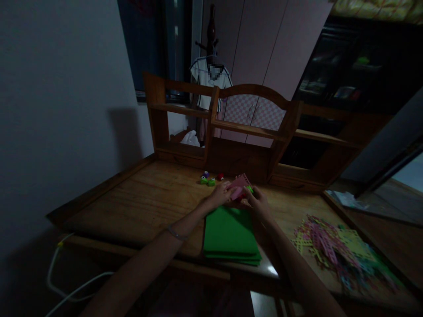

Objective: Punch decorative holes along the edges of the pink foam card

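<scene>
My left hand [220, 195] is closed on a pink sheet [241, 180] with a row of small cutouts along its far edge. At the sheet's right side, my right hand [258, 203] grips a small bright green and red piece [249, 189], which looks like a craft punch; fingers hide much of it. Both hands are above the far end of a stack of green sheets [231, 233]. Beyond them on the table are two small green punch-like pieces [204, 180], a purple one [205, 174] and a red one [220, 176].
A heap of pink, yellow, green and blue perforated strips [330, 251] spreads over the right side of the wooden table [145, 198]. A wooden shelf unit [244, 154] rises along the back edge. A white cable [53, 268] hangs at the front left.
</scene>
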`<state>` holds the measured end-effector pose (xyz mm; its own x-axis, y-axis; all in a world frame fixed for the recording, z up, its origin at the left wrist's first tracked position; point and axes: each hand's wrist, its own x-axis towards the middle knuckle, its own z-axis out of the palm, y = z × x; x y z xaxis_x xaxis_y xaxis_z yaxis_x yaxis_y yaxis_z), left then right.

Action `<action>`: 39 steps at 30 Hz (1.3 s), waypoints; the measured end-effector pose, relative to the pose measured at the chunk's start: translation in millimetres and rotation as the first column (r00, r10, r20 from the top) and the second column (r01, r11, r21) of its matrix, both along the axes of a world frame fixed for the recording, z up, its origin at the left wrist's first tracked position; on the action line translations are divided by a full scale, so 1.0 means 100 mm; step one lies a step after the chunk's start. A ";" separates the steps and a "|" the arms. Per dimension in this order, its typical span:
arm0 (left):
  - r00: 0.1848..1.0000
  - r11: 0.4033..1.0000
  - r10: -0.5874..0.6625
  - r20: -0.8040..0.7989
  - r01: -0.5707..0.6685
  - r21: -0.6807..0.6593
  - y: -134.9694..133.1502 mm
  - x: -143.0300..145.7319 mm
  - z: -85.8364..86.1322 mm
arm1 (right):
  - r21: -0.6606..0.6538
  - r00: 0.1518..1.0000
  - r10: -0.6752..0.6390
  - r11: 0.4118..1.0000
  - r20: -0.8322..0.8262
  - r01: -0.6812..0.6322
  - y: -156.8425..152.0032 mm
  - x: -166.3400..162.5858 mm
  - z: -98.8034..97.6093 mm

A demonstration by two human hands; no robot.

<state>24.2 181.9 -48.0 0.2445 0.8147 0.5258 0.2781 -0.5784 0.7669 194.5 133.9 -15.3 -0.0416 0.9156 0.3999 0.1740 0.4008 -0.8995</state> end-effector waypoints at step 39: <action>0.996 0.971 -0.071 0.061 0.083 -0.223 -0.15 -0.01 0.09 | -0.019 0.991 -0.070 0.997 0.114 0.073 0.02 0.04 -0.06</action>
